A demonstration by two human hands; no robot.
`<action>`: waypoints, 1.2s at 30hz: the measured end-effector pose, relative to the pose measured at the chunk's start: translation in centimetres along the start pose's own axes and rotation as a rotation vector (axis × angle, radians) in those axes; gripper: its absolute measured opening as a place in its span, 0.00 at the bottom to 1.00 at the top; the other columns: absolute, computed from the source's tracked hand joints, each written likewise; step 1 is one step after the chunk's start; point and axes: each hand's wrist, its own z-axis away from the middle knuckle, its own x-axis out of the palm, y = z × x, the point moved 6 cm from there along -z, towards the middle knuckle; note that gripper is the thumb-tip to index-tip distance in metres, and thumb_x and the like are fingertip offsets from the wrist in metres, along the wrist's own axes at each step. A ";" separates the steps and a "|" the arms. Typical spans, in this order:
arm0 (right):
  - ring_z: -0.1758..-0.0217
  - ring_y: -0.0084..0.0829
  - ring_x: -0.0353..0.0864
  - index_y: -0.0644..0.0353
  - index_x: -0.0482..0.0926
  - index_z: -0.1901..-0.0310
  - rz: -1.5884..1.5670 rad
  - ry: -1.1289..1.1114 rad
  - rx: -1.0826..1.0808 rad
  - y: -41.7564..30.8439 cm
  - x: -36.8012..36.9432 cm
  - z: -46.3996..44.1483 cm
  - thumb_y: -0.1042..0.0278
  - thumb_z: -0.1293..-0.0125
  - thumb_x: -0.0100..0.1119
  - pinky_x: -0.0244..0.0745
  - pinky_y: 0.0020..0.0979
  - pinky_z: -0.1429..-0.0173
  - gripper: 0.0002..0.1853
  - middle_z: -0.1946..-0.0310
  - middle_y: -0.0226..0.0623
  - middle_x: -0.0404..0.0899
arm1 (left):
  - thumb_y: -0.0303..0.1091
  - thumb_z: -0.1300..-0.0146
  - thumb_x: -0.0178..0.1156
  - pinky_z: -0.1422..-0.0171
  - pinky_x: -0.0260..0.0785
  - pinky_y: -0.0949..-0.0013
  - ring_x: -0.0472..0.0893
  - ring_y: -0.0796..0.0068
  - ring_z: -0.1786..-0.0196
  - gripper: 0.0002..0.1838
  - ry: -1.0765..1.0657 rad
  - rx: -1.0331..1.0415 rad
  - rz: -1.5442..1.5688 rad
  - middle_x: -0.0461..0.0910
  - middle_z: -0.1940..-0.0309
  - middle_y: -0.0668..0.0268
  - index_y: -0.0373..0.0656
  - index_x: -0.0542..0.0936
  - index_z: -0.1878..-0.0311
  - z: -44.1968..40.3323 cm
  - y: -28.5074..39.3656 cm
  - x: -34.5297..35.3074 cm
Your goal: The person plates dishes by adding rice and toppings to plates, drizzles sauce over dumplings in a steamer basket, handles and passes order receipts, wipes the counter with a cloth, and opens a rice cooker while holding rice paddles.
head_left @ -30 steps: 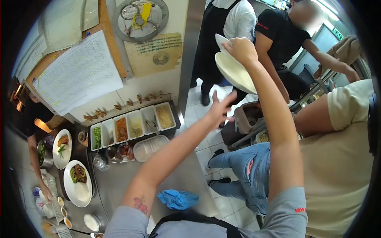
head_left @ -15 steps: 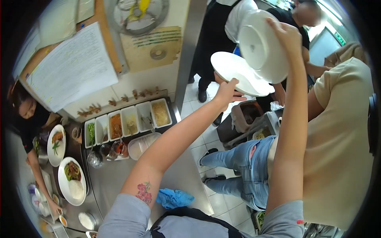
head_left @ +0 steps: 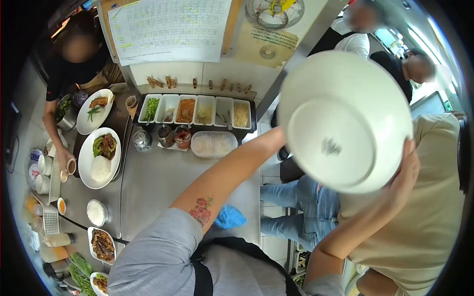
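Note:
A large white plate [head_left: 345,128] is raised in front of me, tilted so its underside with a dark stamp faces me. My right hand [head_left: 407,172] is closed on its right rim. My left forearm [head_left: 237,170] reaches up behind the plate's left side, which hides my left hand and whatever it may hold. Only one plate shows in the air; a second could be behind it. Below my left arm, a crumpled blue cloth [head_left: 229,217] lies on the steel counter [head_left: 153,187].
Left on the counter sit a white plate with rice and meat [head_left: 85,160], another plated dish [head_left: 85,123] and a rice bowl [head_left: 97,213]. Topping tubs [head_left: 203,112] line the back. A co-worker's hand [head_left: 64,157] holds a small cup. A person in beige [head_left: 414,232] stands close right.
My view has swung left and the plates have come closer to me. Earlier each hand held a white plate; now one underside fills the view and covers my left hand.

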 end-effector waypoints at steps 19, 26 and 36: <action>0.84 0.33 0.70 0.63 0.80 0.74 0.357 -0.683 0.294 3.7 5.0 19.8 0.57 0.36 0.61 0.65 0.31 0.76 0.17 0.85 0.41 0.72 | 0.28 0.41 0.50 0.37 0.71 0.47 0.67 0.46 0.37 0.30 0.145 -0.245 0.126 0.62 0.39 0.44 0.30 0.56 0.36 8.1 -2.4 -5.4; 0.83 0.26 0.72 0.62 0.83 0.71 0.314 -0.665 0.326 5.9 5.3 19.8 0.64 0.41 0.66 0.66 0.28 0.76 0.10 0.83 0.39 0.75 | 0.30 0.31 0.44 0.43 0.76 0.56 0.79 0.56 0.46 0.24 0.086 -0.160 -0.100 0.71 0.41 0.49 0.33 0.57 0.34 8.0 -2.7 -4.1; 0.81 0.29 0.77 0.59 0.81 0.72 0.253 -0.962 -0.314 5.1 15.0 23.7 0.63 0.49 0.73 0.71 0.27 0.76 0.11 0.84 0.31 0.74 | 0.66 0.39 0.50 0.39 0.67 0.61 0.74 0.65 0.41 0.39 0.515 -0.300 -0.533 0.75 0.43 0.60 0.42 0.70 0.37 38.4 2.6 -11.7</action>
